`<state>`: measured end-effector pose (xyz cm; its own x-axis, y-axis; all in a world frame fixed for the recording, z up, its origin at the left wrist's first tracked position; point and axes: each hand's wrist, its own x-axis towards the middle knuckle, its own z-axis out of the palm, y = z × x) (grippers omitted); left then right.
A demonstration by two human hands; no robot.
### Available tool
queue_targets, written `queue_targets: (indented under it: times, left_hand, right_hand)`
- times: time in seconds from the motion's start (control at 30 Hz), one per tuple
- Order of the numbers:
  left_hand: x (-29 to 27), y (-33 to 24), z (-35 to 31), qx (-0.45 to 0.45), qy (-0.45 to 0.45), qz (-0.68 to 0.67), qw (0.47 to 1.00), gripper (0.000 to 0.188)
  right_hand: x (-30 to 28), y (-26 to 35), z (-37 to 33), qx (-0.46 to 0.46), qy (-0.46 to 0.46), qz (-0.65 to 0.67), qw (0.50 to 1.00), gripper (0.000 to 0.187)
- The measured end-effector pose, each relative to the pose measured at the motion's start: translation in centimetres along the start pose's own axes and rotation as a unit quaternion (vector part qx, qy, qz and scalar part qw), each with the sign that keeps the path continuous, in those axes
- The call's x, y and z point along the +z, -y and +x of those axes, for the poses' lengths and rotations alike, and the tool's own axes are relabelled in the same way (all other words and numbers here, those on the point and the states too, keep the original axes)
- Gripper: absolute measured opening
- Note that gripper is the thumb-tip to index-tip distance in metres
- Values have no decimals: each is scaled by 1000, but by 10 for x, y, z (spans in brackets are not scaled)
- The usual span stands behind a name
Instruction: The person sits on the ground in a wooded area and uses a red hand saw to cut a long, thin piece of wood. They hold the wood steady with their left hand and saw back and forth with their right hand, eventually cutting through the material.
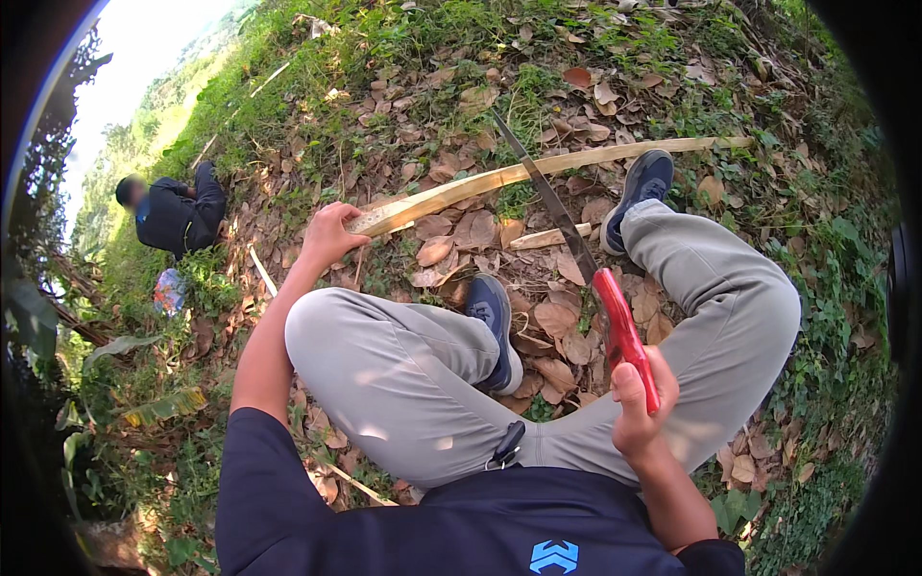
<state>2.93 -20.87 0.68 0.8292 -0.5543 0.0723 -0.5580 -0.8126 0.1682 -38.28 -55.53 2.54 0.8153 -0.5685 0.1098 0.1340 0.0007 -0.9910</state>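
Note:
My right hand [645, 401] is wrapped round the red handle of what looks like a hand saw [560, 211]. Its long dark blade narrows toward the tip and points up and away; I cannot make out teeth. In this view the blade crosses in front of a long, pale, split wooden strip [461, 189], but whether they touch I cannot tell. At the strip's left end, my left hand [329, 233] grips it, fingers over the edge. The strip bends gently and runs rightward past my right shoe [642, 192].
Between my shoes lies a short pale wood piece [549, 237]. My left shoe [494, 331] rests on dry brown leaves [555, 317]. Green plants cover the slope around. Far left, another person in dark clothes [178, 213] sits near a blue-and-red bag [169, 292].

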Motion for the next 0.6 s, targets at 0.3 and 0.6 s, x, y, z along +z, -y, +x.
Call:
queue_targets:
  times: [0.3, 0.6]
  left_hand:
    - [-33, -43, -9, -16, 9, 45, 999, 51]
    - [-5, -44, -4, 16, 47, -11, 999, 51]
  right_hand:
    - [-19, 1, -5, -182, -49, -51, 981, 20]
    - [-15, -17, 1, -138, -47, -83, 986, 18]
